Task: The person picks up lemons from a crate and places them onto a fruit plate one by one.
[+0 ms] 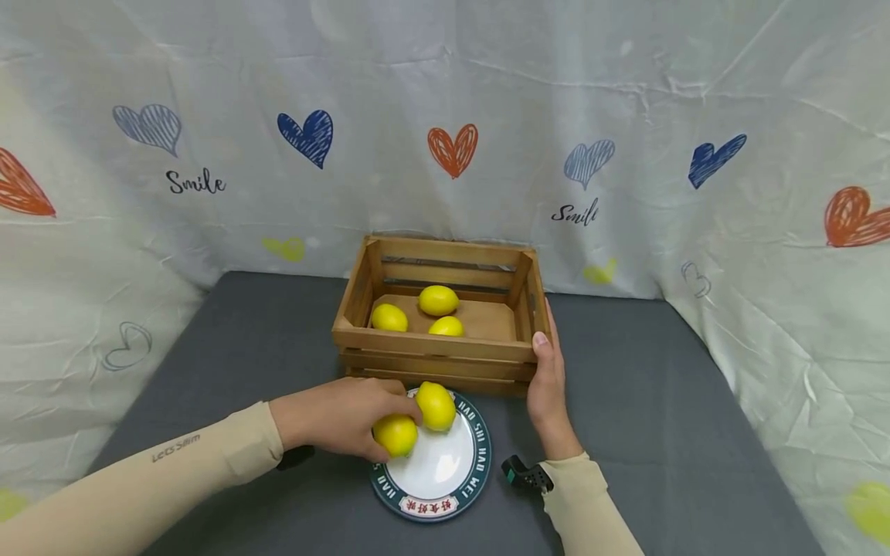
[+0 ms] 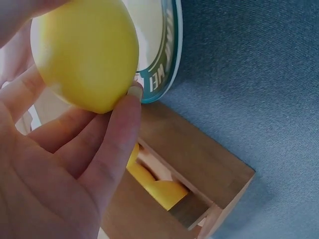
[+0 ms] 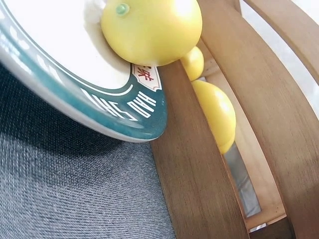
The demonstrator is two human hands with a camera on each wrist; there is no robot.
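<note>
My left hand (image 1: 354,417) grips a yellow lemon (image 1: 396,436) over the left part of a white plate (image 1: 438,471) with a dark green lettered rim. In the left wrist view the fingers and thumb curl round that lemon (image 2: 87,55). A second lemon (image 1: 436,406) sits on the plate's far side, right beside the held one. Behind the plate stands a slatted wooden crate (image 1: 438,340) with three lemons inside, one of them near its back (image 1: 438,300). My right hand (image 1: 548,378) holds the crate's right end, thumb at the front corner and fingers along the outer side.
A dark grey cloth (image 1: 626,432) covers the table. Close behind the crate hangs a pale curtain (image 1: 389,93) printed with hearts, which also runs along both sides. The right wrist wears a black band (image 1: 526,474).
</note>
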